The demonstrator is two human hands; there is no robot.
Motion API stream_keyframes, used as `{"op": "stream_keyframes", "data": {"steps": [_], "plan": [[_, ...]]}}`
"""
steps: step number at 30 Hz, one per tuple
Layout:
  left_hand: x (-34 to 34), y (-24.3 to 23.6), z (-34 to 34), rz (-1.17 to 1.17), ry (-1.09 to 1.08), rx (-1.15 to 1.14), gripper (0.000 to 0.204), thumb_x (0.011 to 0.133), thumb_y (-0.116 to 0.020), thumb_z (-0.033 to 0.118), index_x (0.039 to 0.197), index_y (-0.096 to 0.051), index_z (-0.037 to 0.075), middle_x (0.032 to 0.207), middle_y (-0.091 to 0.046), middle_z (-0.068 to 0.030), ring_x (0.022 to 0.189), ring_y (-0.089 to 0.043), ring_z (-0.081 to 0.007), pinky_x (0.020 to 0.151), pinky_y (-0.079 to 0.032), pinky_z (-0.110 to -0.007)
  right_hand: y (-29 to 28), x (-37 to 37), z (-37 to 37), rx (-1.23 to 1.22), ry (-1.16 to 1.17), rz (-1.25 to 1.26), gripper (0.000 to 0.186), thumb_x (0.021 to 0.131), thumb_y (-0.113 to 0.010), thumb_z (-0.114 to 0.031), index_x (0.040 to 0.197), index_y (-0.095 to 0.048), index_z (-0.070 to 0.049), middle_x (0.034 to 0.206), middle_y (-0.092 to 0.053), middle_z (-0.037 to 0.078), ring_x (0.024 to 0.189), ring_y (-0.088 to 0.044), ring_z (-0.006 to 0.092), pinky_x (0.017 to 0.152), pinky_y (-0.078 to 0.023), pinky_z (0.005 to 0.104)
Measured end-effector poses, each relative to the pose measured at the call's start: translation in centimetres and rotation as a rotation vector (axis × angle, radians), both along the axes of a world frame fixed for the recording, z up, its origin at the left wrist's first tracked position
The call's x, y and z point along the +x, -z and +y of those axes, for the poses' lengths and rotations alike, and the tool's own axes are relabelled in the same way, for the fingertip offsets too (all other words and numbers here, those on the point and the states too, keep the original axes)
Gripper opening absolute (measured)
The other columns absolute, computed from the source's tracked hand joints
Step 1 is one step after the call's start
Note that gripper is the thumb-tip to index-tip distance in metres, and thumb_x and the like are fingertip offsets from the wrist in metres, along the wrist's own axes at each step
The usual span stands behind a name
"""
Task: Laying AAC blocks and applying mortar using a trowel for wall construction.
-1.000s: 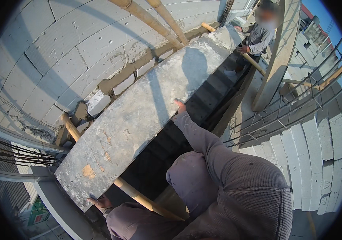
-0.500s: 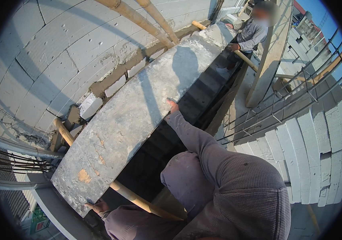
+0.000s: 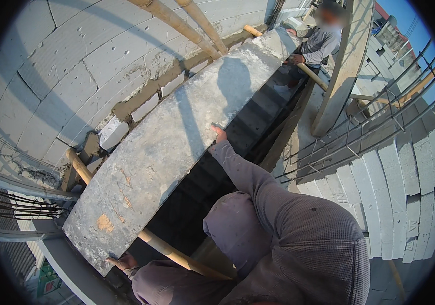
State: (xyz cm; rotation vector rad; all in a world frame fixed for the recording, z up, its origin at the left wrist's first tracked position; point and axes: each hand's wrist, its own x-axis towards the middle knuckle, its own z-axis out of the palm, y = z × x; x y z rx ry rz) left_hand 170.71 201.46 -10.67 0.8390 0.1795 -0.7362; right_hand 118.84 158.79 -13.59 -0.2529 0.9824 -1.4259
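Note:
A long, wide board (image 3: 161, 134) with a grey, cement-stained face lies diagonally in front of me. It rests on bamboo poles. My right hand (image 3: 219, 134) grips its near edge about midway, thumb on top and the other fingers hidden beneath. At the lower left, my left hand (image 3: 124, 263) holds the board's near corner, its fingers partly tucked under. A co-worker (image 3: 323, 43) stands at the far end, with one hand (image 3: 295, 59) at the board's edge. One bamboo pole (image 3: 179, 259) sticks out under the board near my knees.
A light block wall (image 3: 90, 56) rises along the board's far side, two bamboo poles (image 3: 192, 28) slanting in front. Dark stair steps (image 3: 258, 112) drop below the near edge. To the right are a concrete post (image 3: 337, 86), rebar (image 3: 360, 132) and stacked blocks (image 3: 395, 193).
The board's near end has shifted very slightly to the left. Both hands keep their places on it.

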Motion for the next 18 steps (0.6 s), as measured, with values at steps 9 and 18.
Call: {"op": "stream_keyframes", "data": {"steps": [9, 18], "plan": [[-0.2, 0.3, 0.7, 0.011, -0.047, -0.005, 0.087, 0.080, -0.060, 0.058, 0.141, -0.027, 0.006, 0.145, -0.033, -0.0121, 0.130, -0.035, -0.0283, 0.109, -0.030, -0.042, -0.1, 0.9, 0.2, 0.012, -0.020, -0.070, 0.027, 0.075, -0.066, -0.022, 0.097, -0.066, -0.007, 0.090, -0.064, 0.007, 0.077, -0.060, 0.0225, 0.072, -0.047, 0.0356], [0.2, 0.9, 0.3, 0.013, 0.018, -0.073, 0.088, 0.079, -0.059, 0.060, 0.141, -0.028, 0.006, 0.143, -0.035, -0.0118, 0.128, -0.038, -0.0286, 0.107, -0.032, -0.044, -2.0, 0.8, 1.1, 0.025, -0.023, -0.117, 0.033, 0.075, -0.065, -0.026, 0.098, -0.065, -0.002, 0.091, -0.066, 0.010, 0.076, -0.062, 0.0255, 0.073, -0.049, 0.0357]]}}
